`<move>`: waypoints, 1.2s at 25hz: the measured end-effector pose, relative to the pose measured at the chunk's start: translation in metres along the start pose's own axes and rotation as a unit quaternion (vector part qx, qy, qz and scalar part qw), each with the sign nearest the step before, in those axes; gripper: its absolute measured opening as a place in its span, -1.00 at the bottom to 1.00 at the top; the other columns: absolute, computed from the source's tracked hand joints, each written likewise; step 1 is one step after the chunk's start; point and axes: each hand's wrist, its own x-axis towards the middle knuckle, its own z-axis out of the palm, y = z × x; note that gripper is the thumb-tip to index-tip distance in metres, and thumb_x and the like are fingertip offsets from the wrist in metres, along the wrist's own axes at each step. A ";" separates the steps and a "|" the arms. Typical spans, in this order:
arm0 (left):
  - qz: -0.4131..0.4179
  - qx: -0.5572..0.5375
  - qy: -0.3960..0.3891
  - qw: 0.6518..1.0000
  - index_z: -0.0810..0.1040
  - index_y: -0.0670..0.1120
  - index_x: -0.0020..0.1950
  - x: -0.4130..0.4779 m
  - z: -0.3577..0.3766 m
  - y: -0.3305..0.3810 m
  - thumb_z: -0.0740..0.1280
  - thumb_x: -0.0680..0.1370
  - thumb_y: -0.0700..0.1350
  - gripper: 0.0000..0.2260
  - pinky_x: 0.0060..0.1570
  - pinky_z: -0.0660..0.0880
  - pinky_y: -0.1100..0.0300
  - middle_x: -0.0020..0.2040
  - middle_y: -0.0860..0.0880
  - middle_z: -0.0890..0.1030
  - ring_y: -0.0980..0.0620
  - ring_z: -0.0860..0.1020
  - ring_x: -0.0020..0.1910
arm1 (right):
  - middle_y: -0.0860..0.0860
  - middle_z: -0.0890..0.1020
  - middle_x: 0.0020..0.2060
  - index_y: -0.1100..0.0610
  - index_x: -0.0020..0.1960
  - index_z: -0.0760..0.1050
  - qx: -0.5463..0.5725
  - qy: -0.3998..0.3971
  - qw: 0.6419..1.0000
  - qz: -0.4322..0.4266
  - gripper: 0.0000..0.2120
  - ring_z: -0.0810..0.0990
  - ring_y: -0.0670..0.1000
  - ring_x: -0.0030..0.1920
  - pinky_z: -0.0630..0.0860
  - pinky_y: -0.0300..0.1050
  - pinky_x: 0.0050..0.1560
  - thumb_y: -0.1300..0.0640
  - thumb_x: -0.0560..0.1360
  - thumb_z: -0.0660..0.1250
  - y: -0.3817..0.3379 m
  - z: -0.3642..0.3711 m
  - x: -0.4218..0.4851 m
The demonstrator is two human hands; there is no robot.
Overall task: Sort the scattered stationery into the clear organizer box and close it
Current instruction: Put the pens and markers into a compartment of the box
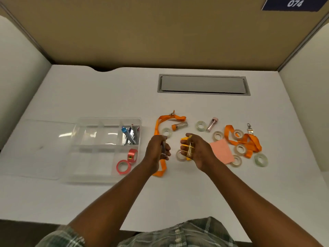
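A white desk (178,202) with a grey cable hatch (203,84), enclosed by tan and cream partitions (160,29).

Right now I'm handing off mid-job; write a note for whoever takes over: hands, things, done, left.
Left hand grips a small clear tube; right hand grips a second clear tube, above yellow notes.
Organizer box open at the left: red tape rolls and blue-and-silver items already inside.
Left on the table: clear tape rolls, two orange lanyards, pink notes, orange-capped tube, pink tube.
Then close the lid.
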 end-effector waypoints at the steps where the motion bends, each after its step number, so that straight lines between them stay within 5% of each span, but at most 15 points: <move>1: -0.005 -0.011 0.004 1.000 0.54 -0.10 -0.08 0.000 -0.014 0.003 0.23 0.55 -0.01 -0.81 -0.34 0.42 0.14 -0.33 -0.09 0.57 -0.03 0.53 -0.38 | 0.12 0.69 -0.11 0.12 0.12 0.54 -0.017 -0.005 1.000 0.013 -0.82 0.67 0.10 -0.20 0.64 -0.06 -0.22 0.12 0.56 0.26 0.008 0.021 -0.002; 7: -0.052 -0.046 0.078 0.995 0.60 -0.07 0.00 0.020 -0.112 0.036 0.20 0.55 0.30 -0.55 -0.07 0.51 0.04 -0.19 -0.10 0.69 -0.07 0.62 -0.14 | 0.10 0.72 -0.10 0.13 0.16 0.55 -0.095 -0.061 0.993 0.028 -0.74 0.69 0.06 -0.16 0.61 -0.04 -0.12 0.03 0.57 0.24 0.036 0.153 0.003; 11: -0.039 -0.044 0.103 0.993 0.57 -0.03 -0.03 0.035 -0.160 0.069 0.18 0.47 0.45 -0.45 -0.08 0.44 0.03 -0.26 -0.05 0.73 -0.07 0.63 -0.09 | 0.05 0.66 -0.25 0.10 -0.07 0.57 -0.105 -0.078 0.991 0.041 -0.78 0.63 0.03 -0.27 0.53 -0.07 -0.15 -0.02 0.54 0.23 0.039 0.229 0.011; 14: -0.046 -0.055 0.095 0.993 0.58 -0.05 -0.01 0.045 -0.178 0.081 0.14 0.39 0.54 -0.32 0.04 0.46 -0.04 -0.25 -0.07 0.73 -0.11 0.64 -0.06 | 0.04 0.66 -0.29 0.08 -0.10 0.53 -0.128 -0.077 0.987 0.050 -0.74 0.63 0.04 -0.27 0.55 -0.11 -0.19 -0.08 0.57 0.19 0.044 0.266 0.018; 16: -0.061 -0.074 0.080 0.992 0.61 -0.08 0.10 0.050 -0.183 0.083 0.12 0.35 0.58 -0.21 -0.07 0.49 0.02 -0.24 -0.09 0.74 -0.13 0.66 -0.07 | 0.03 0.67 -0.30 0.06 -0.11 0.53 -0.130 -0.073 0.987 0.064 -0.71 0.65 0.04 -0.24 0.59 -0.06 -0.13 -0.11 0.58 0.18 0.048 0.278 0.022; 20: -0.084 -0.118 0.059 0.988 0.48 -0.09 0.40 0.060 -0.187 0.087 0.11 0.33 0.59 -0.08 -0.07 0.51 0.01 0.19 -0.17 0.64 -0.16 0.62 0.07 | 0.01 0.67 -0.27 0.01 -0.09 0.49 -0.131 -0.073 0.985 0.081 -0.71 0.65 0.02 -0.19 0.53 -0.06 -0.15 -0.16 0.60 0.14 0.049 0.290 0.025; 24: -0.085 -0.126 0.074 0.986 0.37 -0.03 0.48 0.063 -0.188 0.090 0.07 0.35 0.59 -0.09 0.04 0.47 -0.05 0.41 -0.16 0.49 -0.18 0.57 0.15 | 0.03 0.63 -0.05 0.01 0.26 0.44 -0.152 -0.079 0.981 0.094 -0.60 0.59 0.06 0.04 0.42 0.02 0.16 -0.22 0.59 0.12 0.049 0.300 0.028; 27: -0.061 -0.082 0.123 0.987 0.11 0.08 0.59 0.062 -0.186 0.092 -0.01 0.42 0.55 -0.13 0.34 0.27 -0.15 0.59 -0.12 0.19 -0.19 0.29 0.49 | 0.11 0.37 0.47 0.03 0.52 0.23 -0.183 -0.075 0.976 0.088 -0.44 0.33 0.16 0.46 0.29 0.09 0.40 -0.23 0.61 0.09 0.051 0.300 0.028; 30: -0.025 -0.064 0.144 0.987 0.09 0.11 0.60 0.062 -0.178 0.093 -0.03 0.46 0.52 -0.19 0.47 0.11 -0.22 0.61 -0.09 0.12 -0.18 0.15 0.56 | 0.11 0.28 0.53 0.03 0.54 0.20 -0.172 -0.086 0.979 0.065 -0.43 0.30 0.17 0.48 0.28 0.12 0.44 -0.22 0.62 0.08 0.047 0.289 0.027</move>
